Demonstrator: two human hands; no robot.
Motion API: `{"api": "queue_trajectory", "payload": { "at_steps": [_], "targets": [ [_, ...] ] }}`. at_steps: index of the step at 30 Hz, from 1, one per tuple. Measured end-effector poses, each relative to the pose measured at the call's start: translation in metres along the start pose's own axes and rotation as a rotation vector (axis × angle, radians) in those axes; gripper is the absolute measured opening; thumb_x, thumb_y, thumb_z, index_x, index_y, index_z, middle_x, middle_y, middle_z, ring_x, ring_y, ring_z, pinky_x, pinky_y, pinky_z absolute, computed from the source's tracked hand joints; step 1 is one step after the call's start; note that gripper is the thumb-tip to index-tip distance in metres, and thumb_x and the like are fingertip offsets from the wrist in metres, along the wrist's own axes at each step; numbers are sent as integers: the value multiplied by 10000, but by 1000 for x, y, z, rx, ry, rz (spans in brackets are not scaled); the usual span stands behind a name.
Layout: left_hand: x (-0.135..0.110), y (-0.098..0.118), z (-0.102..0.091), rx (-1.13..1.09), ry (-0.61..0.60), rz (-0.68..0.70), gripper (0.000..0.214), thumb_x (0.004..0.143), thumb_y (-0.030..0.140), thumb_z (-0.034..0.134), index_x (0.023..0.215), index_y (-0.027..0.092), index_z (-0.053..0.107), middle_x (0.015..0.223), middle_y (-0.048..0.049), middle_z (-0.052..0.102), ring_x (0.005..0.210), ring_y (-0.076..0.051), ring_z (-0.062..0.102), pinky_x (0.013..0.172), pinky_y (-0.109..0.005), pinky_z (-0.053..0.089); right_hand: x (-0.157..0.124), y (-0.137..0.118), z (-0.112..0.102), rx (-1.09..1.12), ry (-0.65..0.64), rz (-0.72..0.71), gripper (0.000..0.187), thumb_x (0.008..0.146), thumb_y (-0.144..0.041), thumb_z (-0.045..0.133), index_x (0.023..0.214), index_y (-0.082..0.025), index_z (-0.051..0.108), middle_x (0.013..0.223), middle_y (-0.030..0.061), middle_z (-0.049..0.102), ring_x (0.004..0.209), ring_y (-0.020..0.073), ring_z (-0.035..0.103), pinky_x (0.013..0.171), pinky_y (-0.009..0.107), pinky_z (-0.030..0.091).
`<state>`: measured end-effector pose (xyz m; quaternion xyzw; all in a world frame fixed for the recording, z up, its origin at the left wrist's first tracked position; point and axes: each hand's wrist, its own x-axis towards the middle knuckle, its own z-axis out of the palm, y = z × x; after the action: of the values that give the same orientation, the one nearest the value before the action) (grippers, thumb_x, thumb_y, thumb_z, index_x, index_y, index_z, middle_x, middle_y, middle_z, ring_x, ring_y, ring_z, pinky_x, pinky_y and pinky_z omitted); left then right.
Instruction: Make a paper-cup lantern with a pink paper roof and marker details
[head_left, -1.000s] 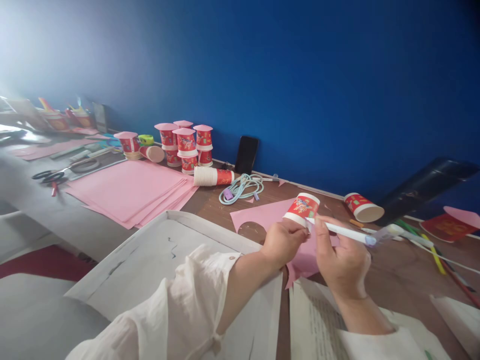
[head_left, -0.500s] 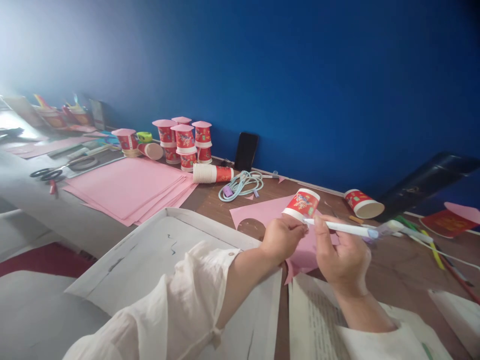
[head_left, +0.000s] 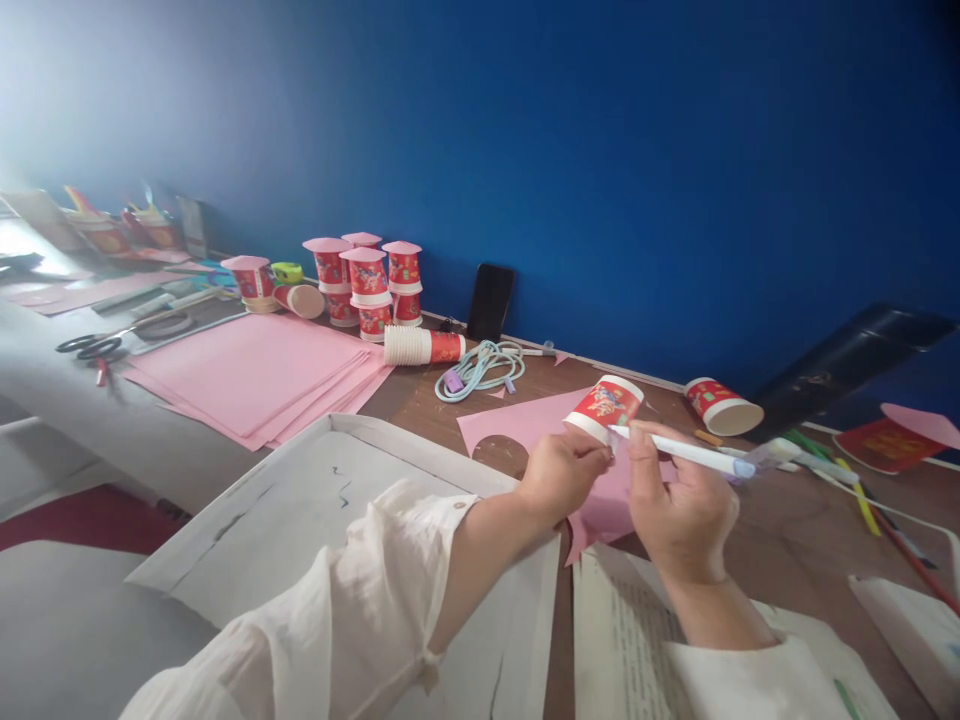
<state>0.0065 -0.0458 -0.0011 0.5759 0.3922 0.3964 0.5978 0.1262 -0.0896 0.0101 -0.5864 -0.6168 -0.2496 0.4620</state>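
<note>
A red and white paper cup (head_left: pixel 606 402) is tilted over the pink paper, its white rim towards me. My left hand (head_left: pixel 561 476) is closed in a pinch at that rim. In my right hand (head_left: pixel 681 508) is a white marker pen (head_left: pixel 690 452), its tip at the cup's rim close to my left fingertips. Whether the tip touches the cup I cannot tell. Beneath the cup and both hands lies a pink paper sheet (head_left: pixel 517 418) with round pieces cut out of it.
Stacked cups with pink paper tops (head_left: pixel 367 275) stand by the wall. Left are pink sheets (head_left: pixel 247 375) and scissors (head_left: pixel 94 345). A coiled cable (head_left: pixel 484 372) and phone (head_left: pixel 491 302) lie behind. Another cup (head_left: pixel 721 406) rests on its side at right. A white box lid (head_left: pixel 300 540) is in front.
The cup has shifted and turned slightly to the right in my left hand. The marker's tip has risen a little along the cup's rim. The whole view has slid slightly.
</note>
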Motion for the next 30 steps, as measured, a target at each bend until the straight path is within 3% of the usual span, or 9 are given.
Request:
{"api": "queue_trajectory", "payload": {
  "at_steps": [15,23,30],
  "targets": [
    [0,3,-1,-52,41,-69,153,759,262,631,710,157,731,696,-26,679,670,-131,592,686,-268,464,-4,-2,-2,19,-30,-43,152,876,-275,593,920,-174,697,851,78,734,804,210,685,740,301,505],
    [4,5,-2,-601,-4,-133,158,720,232,747,754,79,724,785,-101,711,773,-162,676,928,-368,504,-2,-1,-6,48,38,54,168,885,-268,576,938,-166,698,833,77,729,813,215,688,748,304,513],
    [6,0,-2,-657,-36,-127,228,682,260,794,781,67,725,782,-105,716,782,-165,685,980,-387,491,0,0,-7,31,23,35,178,879,-283,584,957,-181,707,888,91,736,842,235,692,756,331,530]
  ]
}}
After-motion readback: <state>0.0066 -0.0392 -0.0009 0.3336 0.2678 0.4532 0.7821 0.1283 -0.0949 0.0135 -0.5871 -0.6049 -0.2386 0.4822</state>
